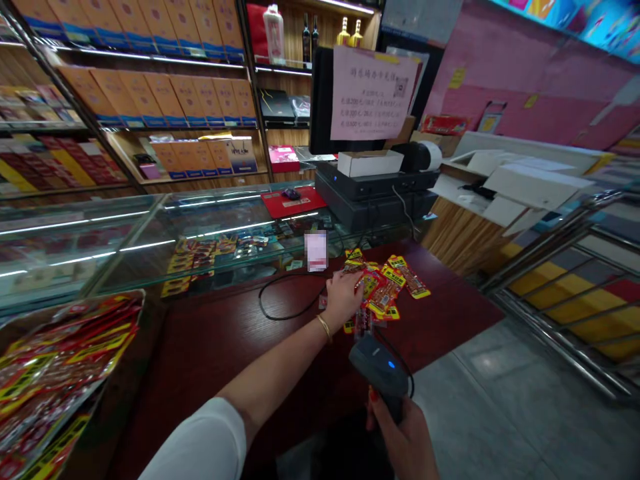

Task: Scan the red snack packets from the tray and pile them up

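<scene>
My left hand [343,295] reaches over the dark red counter to a loose pile of red and yellow snack packets [385,291]. Its fingers are curled at the near-left side of the pile, closed on a snack packet [355,267] that they partly cover. Low in front of me, my right hand [403,430] is wrapped round the handle of a black barcode scanner [379,365]. A blue light glows on the scanner's head, which points toward the pile. The scanner's black cable [265,310] loops over the counter left of my left hand.
An open box [143,307] full of similar packets stands at the left. Behind the counter [210,347] is a glass display case [200,213]. A monitor with a paper notice [373,93] stands at the back. Metal railings [565,320] are on the right.
</scene>
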Action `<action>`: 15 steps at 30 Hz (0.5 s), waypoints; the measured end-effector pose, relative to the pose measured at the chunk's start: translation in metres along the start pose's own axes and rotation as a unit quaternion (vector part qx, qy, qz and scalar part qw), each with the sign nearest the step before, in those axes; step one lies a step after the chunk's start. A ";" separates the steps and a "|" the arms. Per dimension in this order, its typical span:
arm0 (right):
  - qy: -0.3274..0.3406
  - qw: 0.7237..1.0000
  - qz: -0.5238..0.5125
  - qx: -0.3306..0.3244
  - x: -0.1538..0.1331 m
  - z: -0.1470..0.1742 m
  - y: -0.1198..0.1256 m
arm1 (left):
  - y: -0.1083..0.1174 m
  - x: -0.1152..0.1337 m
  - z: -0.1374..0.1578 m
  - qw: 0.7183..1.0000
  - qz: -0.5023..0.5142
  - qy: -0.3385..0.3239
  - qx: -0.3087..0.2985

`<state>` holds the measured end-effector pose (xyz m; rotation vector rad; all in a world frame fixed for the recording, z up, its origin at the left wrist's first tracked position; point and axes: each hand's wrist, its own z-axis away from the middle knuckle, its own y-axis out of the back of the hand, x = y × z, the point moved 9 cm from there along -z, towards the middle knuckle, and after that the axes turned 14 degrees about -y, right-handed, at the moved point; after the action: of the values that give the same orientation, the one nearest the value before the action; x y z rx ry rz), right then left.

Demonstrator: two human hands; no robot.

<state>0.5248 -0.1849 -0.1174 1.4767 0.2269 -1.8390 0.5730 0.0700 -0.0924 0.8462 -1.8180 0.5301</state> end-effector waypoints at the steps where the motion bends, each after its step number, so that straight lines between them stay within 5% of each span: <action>1: -0.001 1.000 -0.004 0.003 0.001 -0.001 0.001 | -0.004 0.001 0.003 0.998 -0.055 -0.029 -0.029; 9: -0.008 1.000 -0.016 0.005 0.013 -0.009 0.009 | -0.073 -0.002 0.013 0.962 -0.204 -0.096 -0.155; 15: -0.018 1.000 -0.002 0.003 0.014 -0.010 0.014 | -0.124 0.005 0.018 0.904 -0.319 -0.144 -0.244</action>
<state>0.5409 -0.1958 -0.1291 1.4471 0.2067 -1.8692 0.6543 -0.0251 -0.0974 1.1235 -1.6815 -0.4787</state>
